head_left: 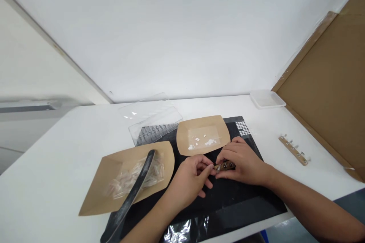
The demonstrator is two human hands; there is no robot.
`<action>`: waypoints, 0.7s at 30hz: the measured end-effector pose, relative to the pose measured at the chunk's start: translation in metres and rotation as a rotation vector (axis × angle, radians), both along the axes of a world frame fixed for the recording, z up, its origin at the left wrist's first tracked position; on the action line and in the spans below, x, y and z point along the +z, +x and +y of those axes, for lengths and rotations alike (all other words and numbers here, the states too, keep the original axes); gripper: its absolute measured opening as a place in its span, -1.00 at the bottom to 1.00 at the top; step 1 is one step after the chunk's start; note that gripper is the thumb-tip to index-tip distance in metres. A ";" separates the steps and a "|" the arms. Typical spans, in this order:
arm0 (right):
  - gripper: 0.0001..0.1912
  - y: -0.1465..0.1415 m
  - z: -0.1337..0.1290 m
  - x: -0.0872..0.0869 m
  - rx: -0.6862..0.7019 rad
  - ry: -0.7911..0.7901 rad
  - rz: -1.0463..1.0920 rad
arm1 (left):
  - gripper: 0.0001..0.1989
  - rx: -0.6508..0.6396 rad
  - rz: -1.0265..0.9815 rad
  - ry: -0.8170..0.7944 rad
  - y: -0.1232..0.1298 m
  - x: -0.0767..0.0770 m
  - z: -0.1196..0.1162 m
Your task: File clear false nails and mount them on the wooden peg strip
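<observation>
Over the black mat (228,216), my right hand (242,161) grips a small wooden strip (229,165) with round metal pieces on it. My left hand (194,176) pinches at the strip's left end, thumb and index finger together; a small clear piece seems to be between the fingertips. A cardboard tray (92,186) on the left holds clear plastic pieces (137,176), and a long black file (131,197) lies across it. Behind my hands, another cardboard tray (182,129) holds small white bits (210,142).
A similar wooden strip with metal pegs (293,150) lies on the white table (48,167) at the right. Clear plastic sheets (154,121) and a translucent lid or tray (267,99) are farther back. A cardboard panel (330,83) stands at the right, with a white wall (182,34) behind.
</observation>
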State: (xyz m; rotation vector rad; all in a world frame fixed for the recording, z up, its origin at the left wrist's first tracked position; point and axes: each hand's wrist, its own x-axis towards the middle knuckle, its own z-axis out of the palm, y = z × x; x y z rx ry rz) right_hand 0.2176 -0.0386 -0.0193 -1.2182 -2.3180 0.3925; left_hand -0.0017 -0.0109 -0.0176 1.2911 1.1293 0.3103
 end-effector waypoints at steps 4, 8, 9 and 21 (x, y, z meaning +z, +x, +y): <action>-0.73 -0.001 -0.001 -0.001 0.007 -0.005 0.006 | -0.81 -0.040 0.021 0.091 -0.002 -0.008 0.000; -0.80 -0.001 -0.001 0.000 0.009 0.001 0.017 | -0.78 -0.073 0.023 0.153 -0.002 -0.011 0.001; -0.81 -0.001 -0.002 0.001 0.011 0.004 0.022 | -0.78 -0.085 0.022 0.164 -0.002 -0.011 0.001; -0.93 -0.001 -0.005 0.009 0.060 0.011 0.034 | -0.84 -0.076 0.034 0.162 -0.004 -0.007 0.001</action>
